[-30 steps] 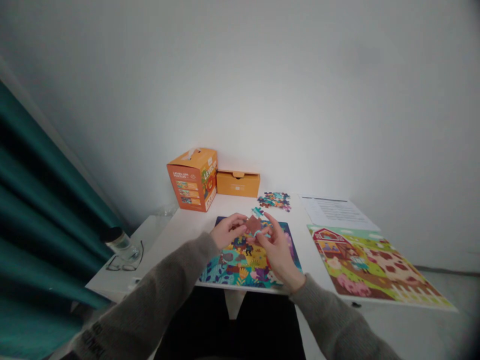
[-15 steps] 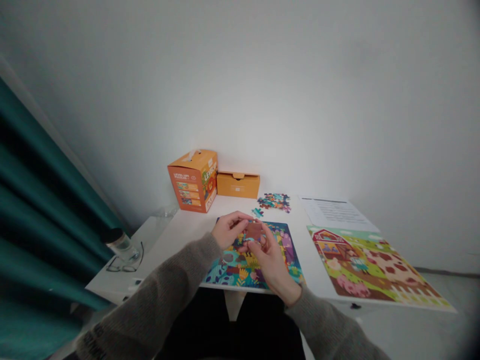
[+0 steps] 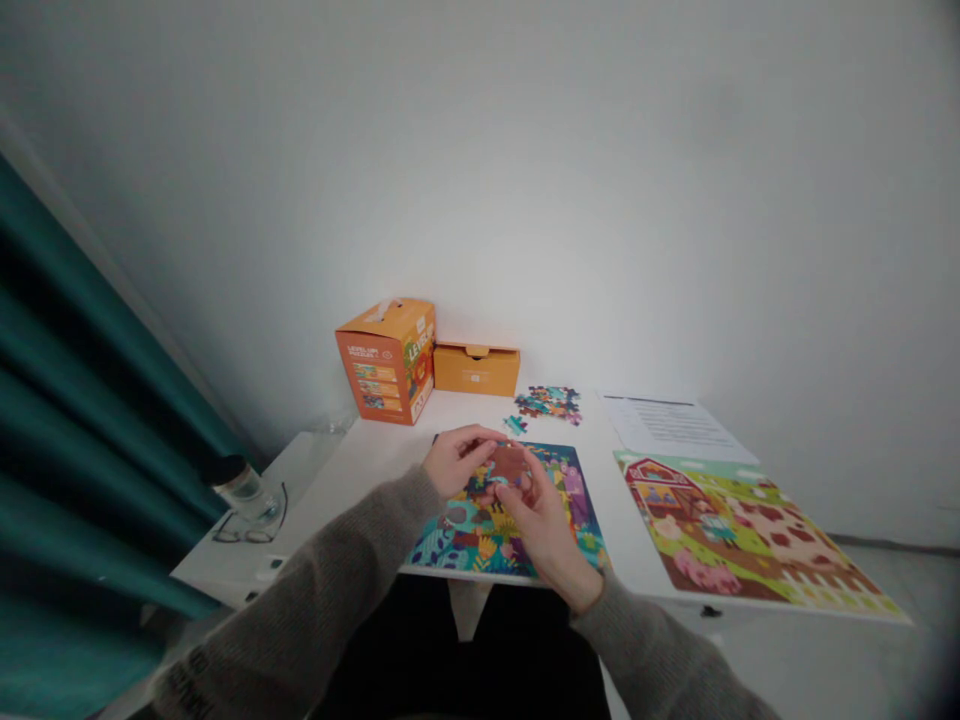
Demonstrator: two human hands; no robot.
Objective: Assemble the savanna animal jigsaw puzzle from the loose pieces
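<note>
My left hand point(image 3: 463, 459) and my right hand point(image 3: 541, 510) meet above a colourful picture board point(image 3: 465, 550) near the table's front edge. Between them is a small brown puzzle piece point(image 3: 510, 461), with the fingers of both hands closed at its sides. My right thumb lies across its lower part, and some fingertips are hidden behind it. Beyond the board lies a cluster of joined puzzle pieces point(image 3: 551, 402), and a teal puzzle piece point(image 3: 515, 425) is beside it, close to my left fingertips.
An orange puzzle box point(image 3: 379, 365) and a low yellow-orange box point(image 3: 476, 371) stand against the wall. To the right are a printed sheet point(image 3: 667, 425) and a farm picture board point(image 3: 750, 535). Glasses point(image 3: 251, 535) and a dark-lidded jar point(image 3: 251, 492) sit at the left.
Almost nothing differs. My fingers have shifted very slightly around the brown piece, and both hands stay in place.
</note>
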